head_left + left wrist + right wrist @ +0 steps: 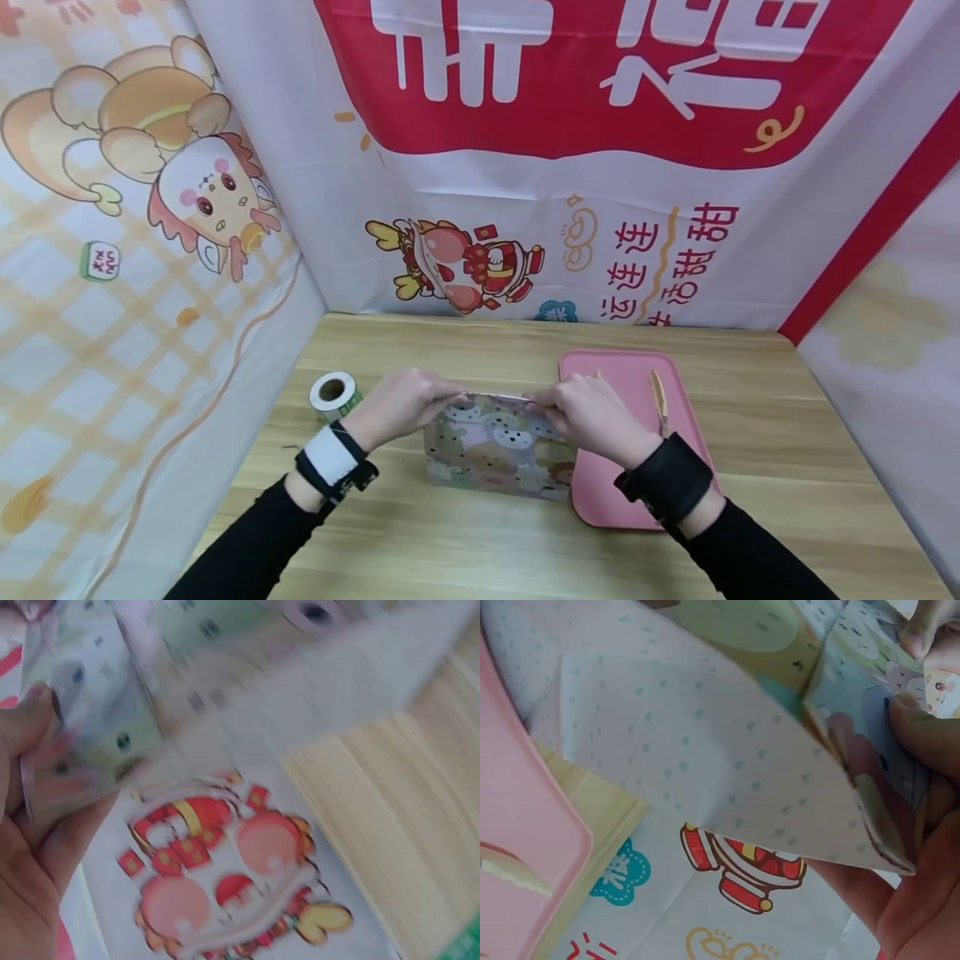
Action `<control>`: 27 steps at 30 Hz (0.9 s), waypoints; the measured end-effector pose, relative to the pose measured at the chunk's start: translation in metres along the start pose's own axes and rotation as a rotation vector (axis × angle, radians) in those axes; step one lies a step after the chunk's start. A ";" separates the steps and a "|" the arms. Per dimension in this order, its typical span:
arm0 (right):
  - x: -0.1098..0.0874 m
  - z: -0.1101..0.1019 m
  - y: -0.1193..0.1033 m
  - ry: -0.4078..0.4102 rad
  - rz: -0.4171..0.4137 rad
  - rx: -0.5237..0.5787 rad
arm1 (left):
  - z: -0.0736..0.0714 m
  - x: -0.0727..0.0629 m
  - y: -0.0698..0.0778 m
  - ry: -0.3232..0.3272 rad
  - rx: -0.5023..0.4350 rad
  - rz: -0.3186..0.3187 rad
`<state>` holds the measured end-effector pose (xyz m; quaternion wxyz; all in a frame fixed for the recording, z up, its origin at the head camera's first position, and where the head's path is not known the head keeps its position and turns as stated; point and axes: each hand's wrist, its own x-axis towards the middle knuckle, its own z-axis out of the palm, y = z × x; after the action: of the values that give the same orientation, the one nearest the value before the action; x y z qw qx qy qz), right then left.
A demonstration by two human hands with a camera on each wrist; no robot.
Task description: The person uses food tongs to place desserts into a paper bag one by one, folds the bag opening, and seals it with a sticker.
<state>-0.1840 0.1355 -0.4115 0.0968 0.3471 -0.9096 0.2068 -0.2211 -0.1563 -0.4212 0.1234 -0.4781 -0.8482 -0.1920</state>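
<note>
Upright above the tabletop stands a piece of patterned paper printed with cartoon animals, its upper part folded over. My left hand pinches its top edge at the left corner, thumb on the printed face. At the right end of that edge, my right hand pinches it too. In the left wrist view the left thumb presses on a folded strip. The right wrist view shows the right thumb on the fold, and a pale side with small teal hearts.
A pink tray lies right of the paper, partly under my right arm, with a thin tan, serrated piece on it. A white roll with a green side stands beyond my left wrist. Printed cloth walls border the wooden table.
</note>
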 end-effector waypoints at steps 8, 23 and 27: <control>-0.014 -0.003 0.016 -0.029 0.003 0.077 | -0.005 -0.014 -0.011 0.025 -0.001 0.031; -0.016 -0.003 0.015 -0.014 -0.022 0.040 | -0.016 -0.012 0.011 -0.087 0.079 -0.109; -0.007 0.000 0.000 0.017 -0.055 -0.072 | 0.001 0.017 0.039 -0.086 0.117 -0.085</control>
<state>-0.1792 0.1394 -0.4139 0.1225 0.3664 -0.9058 0.1742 -0.1966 -0.1249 -0.4075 0.1060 -0.4416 -0.8819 -0.1265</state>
